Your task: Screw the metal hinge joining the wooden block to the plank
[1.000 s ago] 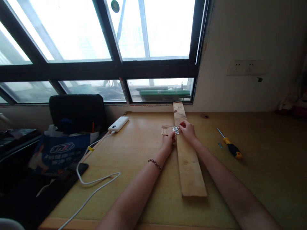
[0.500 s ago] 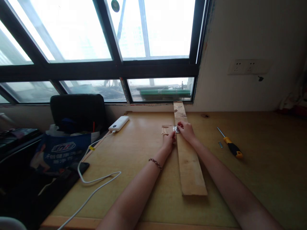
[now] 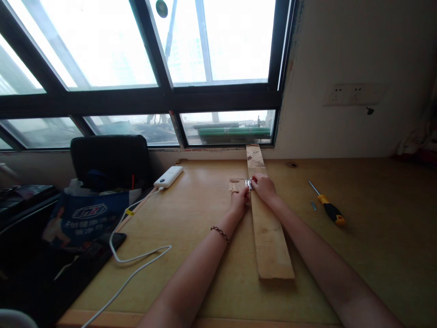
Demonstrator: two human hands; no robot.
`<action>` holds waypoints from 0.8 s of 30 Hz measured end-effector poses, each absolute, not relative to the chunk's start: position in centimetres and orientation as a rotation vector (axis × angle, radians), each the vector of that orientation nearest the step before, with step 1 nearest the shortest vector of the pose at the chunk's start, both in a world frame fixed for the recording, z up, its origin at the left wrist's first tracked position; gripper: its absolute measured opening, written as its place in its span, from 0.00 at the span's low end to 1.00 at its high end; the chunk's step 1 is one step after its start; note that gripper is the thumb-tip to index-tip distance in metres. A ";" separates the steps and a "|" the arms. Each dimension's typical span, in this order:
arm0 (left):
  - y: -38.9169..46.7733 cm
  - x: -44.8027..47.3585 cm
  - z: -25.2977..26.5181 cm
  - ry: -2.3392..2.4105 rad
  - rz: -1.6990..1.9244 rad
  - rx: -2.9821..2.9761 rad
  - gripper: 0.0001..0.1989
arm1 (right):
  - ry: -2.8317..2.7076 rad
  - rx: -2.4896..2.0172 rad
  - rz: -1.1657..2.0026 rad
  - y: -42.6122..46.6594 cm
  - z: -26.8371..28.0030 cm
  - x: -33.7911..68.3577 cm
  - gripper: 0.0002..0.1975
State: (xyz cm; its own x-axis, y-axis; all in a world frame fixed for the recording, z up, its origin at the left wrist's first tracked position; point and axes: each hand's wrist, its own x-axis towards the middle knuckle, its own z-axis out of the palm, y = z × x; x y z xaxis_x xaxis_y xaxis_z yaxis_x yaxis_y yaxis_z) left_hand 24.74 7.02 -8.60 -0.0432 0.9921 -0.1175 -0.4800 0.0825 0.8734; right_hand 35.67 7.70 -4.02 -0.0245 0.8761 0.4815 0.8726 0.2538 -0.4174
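Observation:
A long wooden board (image 3: 271,241) lies lengthwise on the table, its far end close to the window wall. Against its left side sits a short wooden block (image 3: 236,185). A small shiny metal hinge (image 3: 249,184) spans the spot where the two pieces meet. My left hand (image 3: 241,199) has its fingers closed at the hinge's near left edge. From the right, my right hand (image 3: 263,186) pinches at the hinge's right side, resting over the board. The fingertips partly cover the hinge, and anything smaller between them is too tiny to make out.
On the right lie a yellow-and-black screwdriver (image 3: 329,208) and small metal screws (image 3: 313,206). A white power bank (image 3: 169,176) with a white cable (image 3: 136,260) is at the table's left edge. Beyond that edge stand a black chair (image 3: 109,155) and a blue bag (image 3: 90,216).
The right hand's fingers have shifted slightly at the hinge. The view has moved a little; the boards and the left hand look otherwise the same.

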 end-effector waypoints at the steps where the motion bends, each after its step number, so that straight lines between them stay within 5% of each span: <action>1: 7.0 24.7 -8.6 0.928 1.380 0.734 0.12 | -1.862 -1.597 0.019 7.7 -4.1 35.6 0.07; 4: 7.1 24.7 -8.7 0.913 1.383 0.750 0.12 | -1.820 -1.563 0.105 8.1 -4.2 35.8 0.07; 12: 7.1 24.7 -8.6 0.886 1.372 0.739 0.13 | -2.073 -1.315 0.317 8.3 -4.2 36.9 0.39; 19: 7.1 24.5 -8.4 0.922 1.358 0.782 0.13 | -2.038 -1.349 0.319 8.4 -4.2 36.6 0.41; 24: 7.8 23.7 -8.2 1.165 1.486 0.735 0.16 | -2.011 -1.351 0.342 8.3 -4.0 36.7 0.33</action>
State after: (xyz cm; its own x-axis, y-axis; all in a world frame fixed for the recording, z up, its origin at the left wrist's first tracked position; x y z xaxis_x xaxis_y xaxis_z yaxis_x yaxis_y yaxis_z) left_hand 23.72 7.80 -8.18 -0.2505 0.9589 -0.1336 -0.3582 0.0364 0.9329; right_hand 36.69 8.33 -4.01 -0.2292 0.8920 0.3897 0.7133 0.4264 -0.5562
